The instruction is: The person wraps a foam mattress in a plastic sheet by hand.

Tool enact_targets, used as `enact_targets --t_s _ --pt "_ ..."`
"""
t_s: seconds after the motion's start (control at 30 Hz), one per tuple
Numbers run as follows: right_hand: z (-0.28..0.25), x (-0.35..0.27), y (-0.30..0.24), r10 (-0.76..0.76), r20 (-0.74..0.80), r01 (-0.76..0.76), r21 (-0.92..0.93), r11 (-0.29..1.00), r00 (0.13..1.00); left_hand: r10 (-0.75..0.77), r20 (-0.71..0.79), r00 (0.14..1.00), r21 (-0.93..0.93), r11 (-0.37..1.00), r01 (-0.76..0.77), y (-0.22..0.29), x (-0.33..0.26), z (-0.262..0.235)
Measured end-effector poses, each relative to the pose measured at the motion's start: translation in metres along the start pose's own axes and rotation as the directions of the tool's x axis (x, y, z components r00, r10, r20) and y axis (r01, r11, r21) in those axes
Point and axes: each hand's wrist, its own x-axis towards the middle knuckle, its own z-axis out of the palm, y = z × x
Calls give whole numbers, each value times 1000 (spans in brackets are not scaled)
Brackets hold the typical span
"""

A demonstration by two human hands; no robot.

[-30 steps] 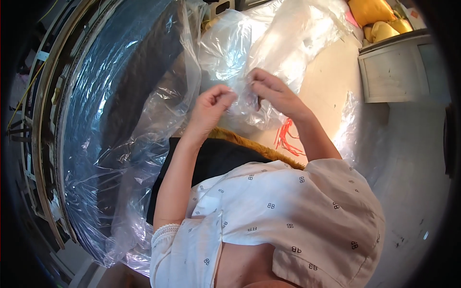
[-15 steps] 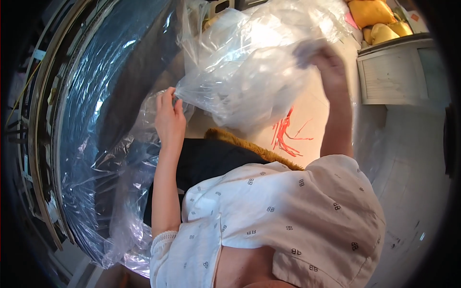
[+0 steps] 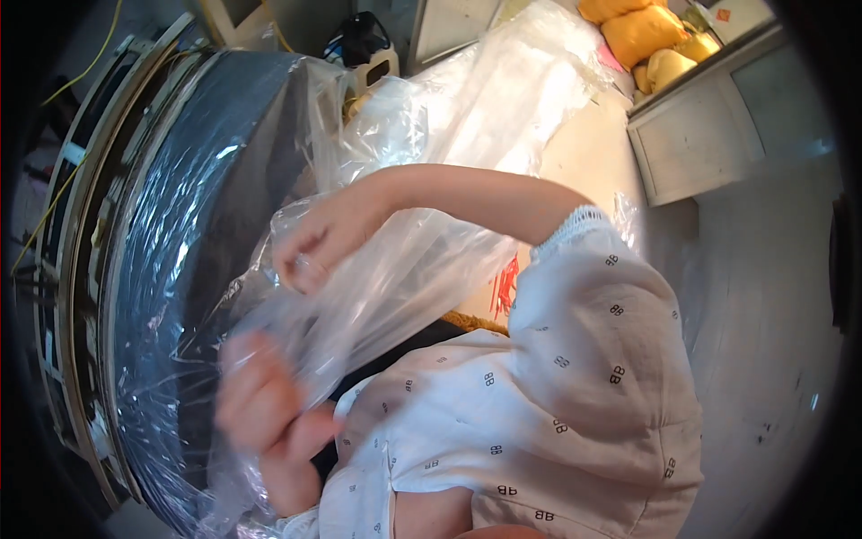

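At the far left, shiny wrap (image 3: 180, 234) stands in a tall curve beside the person's left hand (image 3: 260, 395), which is blurred, its fingers curled in. Up and to the right of it is the right hand (image 3: 328, 242), reached across the body, its fingers bent to a narrow gap against the clear plastic sheet (image 3: 386, 283). The blur and see-through folds make it impossible to tell whether either hand grips a fold. The sheet's long axis slants from the gap between the hands up to the right, over the pale table (image 3: 584, 166); its gathered lower end is nearer the right fingers, with the left hand just below. Red strings (image 3: 505, 289) lie just beside its right edge.
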Motion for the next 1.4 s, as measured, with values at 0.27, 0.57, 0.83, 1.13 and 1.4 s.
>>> enact_targets --t_s 0.27,0.57,0.83,1.13,1.4 --pt "14 -56 184 448 -115 -394 -695 602 887 102 -848 521 520 354 777 38 -198 -312" --pt "67 42 30 730 290 -140 -874 465 620 -426 -894 -143 -422 687 592 66 -381 -254" --pt "149 328 -78 -303 394 458 -400 794 868 -472 -876 -104 -400 588 703 93 -384 -221" --pt "164 379 -32 -340 446 517 -841 157 828 -859 -358 -367 -228 -301 926 129 -387 -231" --pt "168 383 -40 -335 443 519 -834 188 832 -357 -770 528 500 177 848 -37 -293 -297"
